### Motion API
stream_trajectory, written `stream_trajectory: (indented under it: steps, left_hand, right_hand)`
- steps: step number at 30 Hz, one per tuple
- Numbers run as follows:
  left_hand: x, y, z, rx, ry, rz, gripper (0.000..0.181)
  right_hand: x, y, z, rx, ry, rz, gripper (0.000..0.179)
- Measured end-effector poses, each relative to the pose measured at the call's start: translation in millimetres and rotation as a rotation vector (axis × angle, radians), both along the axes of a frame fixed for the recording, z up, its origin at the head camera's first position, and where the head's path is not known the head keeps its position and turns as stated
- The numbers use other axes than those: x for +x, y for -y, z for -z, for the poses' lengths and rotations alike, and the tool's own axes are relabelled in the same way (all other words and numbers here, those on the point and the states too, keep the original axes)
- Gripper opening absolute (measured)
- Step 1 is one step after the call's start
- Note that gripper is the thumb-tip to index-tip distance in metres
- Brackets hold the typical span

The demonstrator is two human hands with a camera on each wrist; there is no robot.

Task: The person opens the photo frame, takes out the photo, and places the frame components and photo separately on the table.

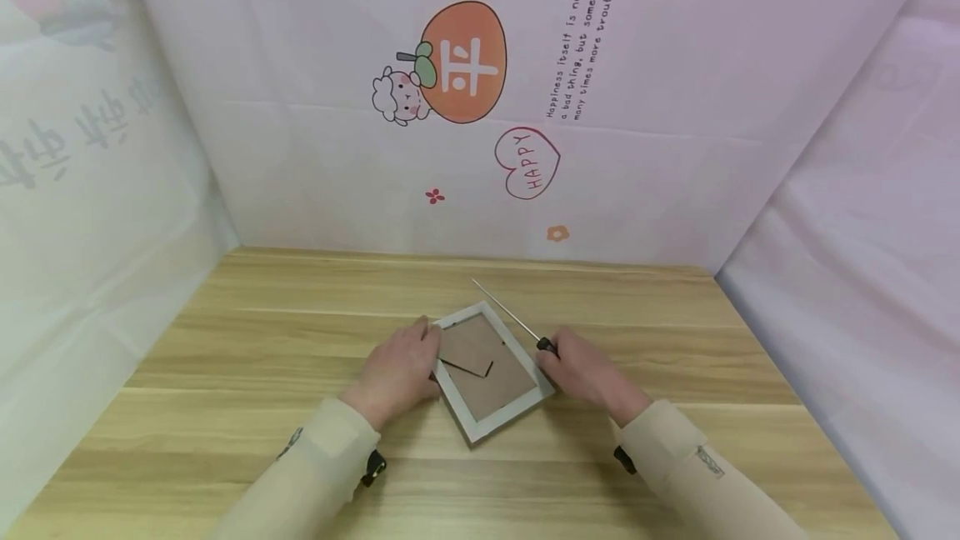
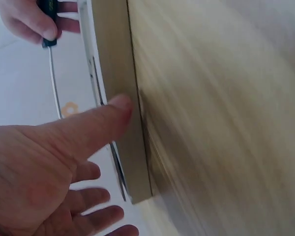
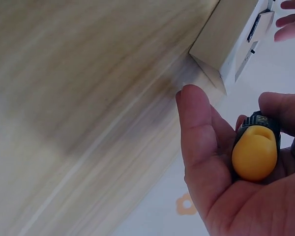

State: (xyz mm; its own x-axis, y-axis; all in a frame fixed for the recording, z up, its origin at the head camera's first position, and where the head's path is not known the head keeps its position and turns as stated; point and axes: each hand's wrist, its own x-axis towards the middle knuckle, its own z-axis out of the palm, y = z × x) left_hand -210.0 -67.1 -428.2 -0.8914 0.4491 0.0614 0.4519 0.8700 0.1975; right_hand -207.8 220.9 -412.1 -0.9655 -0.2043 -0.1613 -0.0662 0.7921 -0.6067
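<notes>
A picture frame [image 1: 495, 397] lies on the wooden table with its back facing up, showing a brown backing board inside a white border. A thin dark line with a short bent end crosses the board. At its left edge is my left hand [image 1: 397, 367]; in the left wrist view the thumb touches the frame's side [image 2: 117, 59], with the other fingers spread loosely. Beside the right edge, my right hand [image 1: 588, 369] grips a screwdriver [image 1: 513, 315] by its dark handle. The handle's yellow end [image 3: 255, 155] shows in the right wrist view. The shaft points away, toward the back left.
A white printed cloth [image 1: 637, 190] hangs behind the table [image 1: 300, 290], and plain-looking white sheets [image 1: 862, 215] close off both sides. Dark straps [image 1: 375, 467] sit at the wrists.
</notes>
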Motion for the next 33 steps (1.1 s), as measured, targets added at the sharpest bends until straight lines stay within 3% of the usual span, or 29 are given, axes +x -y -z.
stream_trajectory:
  steps: [6,12,20,33]
  left_hand:
    - [-12.4,4.9,0.4,-0.027,0.058,0.049,0.073]
    - [-15.2,6.7,1.2,-0.044,0.071,0.047,0.061]
    - [-7.3,1.7,1.0,-0.022,0.039,0.045,0.039]
    - [9.0,-4.3,4.9,-0.03,-0.02,-0.01,0.04]
  right_hand:
    - [2.7,-4.4,2.9,-0.008,-0.014,0.0,0.028]
    - [0.9,-7.0,2.9,-0.026,0.0,0.003,0.032]
    - [0.5,-10.0,1.9,-0.024,0.0,0.008,0.026]
    - [-1.2,-12.4,4.2,-0.018,-0.013,0.024,0.029]
